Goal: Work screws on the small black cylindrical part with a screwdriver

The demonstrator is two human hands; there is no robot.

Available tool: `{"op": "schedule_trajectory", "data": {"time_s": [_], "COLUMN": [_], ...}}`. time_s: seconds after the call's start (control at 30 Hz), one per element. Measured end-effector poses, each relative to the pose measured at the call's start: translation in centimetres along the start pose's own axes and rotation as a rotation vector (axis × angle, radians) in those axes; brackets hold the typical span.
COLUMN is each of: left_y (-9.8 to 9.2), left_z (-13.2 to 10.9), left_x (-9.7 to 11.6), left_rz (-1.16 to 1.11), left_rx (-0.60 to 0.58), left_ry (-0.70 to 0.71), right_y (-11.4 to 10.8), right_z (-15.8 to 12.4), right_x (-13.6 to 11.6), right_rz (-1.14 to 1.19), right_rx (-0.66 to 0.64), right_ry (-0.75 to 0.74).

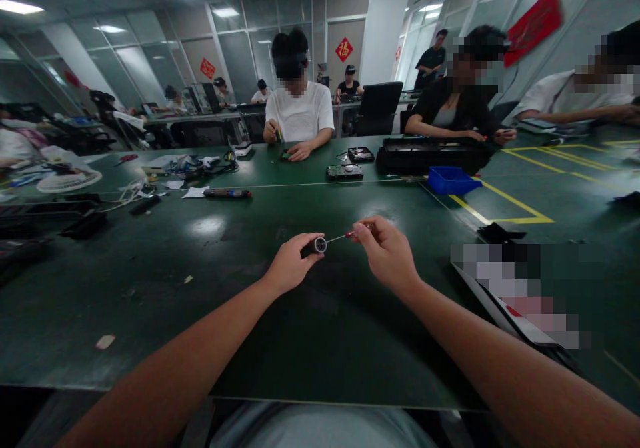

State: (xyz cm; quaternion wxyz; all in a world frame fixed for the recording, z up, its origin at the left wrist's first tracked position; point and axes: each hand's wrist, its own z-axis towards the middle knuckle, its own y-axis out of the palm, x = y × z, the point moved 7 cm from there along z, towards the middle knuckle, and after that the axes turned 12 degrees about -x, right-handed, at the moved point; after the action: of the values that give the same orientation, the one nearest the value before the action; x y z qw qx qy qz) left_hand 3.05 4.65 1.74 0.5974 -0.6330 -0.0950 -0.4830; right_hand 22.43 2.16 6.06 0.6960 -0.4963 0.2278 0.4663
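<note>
Between the thumb and fingers of my left hand (291, 263) is a small dark cylindrical part (320, 245), its round, light-rimmed end turned to the right. My right hand (387, 251) grips a screwdriver (349, 235) by its reddish handle. The thin metal shaft points left, and its tip meets the round end of the part; whether it sits in a screw is too small to tell. Both hands are above the green table (310, 341), near its middle. The fingers hide much of the cylinder and of the handle.
A dark pen-shaped tool (227, 194) lies ahead on the left. Opened drives (345, 172), a long black casing (433, 156) and a blue bin (453, 180) stand farther back. Papers (520, 301) lie at right. A co-worker in a white shirt (300, 111) sits opposite.
</note>
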Motion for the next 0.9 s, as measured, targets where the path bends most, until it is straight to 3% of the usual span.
{"op": "schedule_trajectory", "data": {"time_s": [0.17,0.9], "left_y": [-0.1,-0.5], "left_z": [-0.1,-0.1], "left_x": [0.2,-0.4], "left_rz": [0.012,-0.006], "left_rx": [0.001,0.046], "left_ry": [0.017,0.017], "right_y": [-0.7,0.5], "right_z": [-0.1,-0.2], "right_x": [-1.0,-1.2], "right_rz": [-0.214,-0.185], "right_rx": [0.048,-0.110], "right_ry": [0.020,-0.067]}}
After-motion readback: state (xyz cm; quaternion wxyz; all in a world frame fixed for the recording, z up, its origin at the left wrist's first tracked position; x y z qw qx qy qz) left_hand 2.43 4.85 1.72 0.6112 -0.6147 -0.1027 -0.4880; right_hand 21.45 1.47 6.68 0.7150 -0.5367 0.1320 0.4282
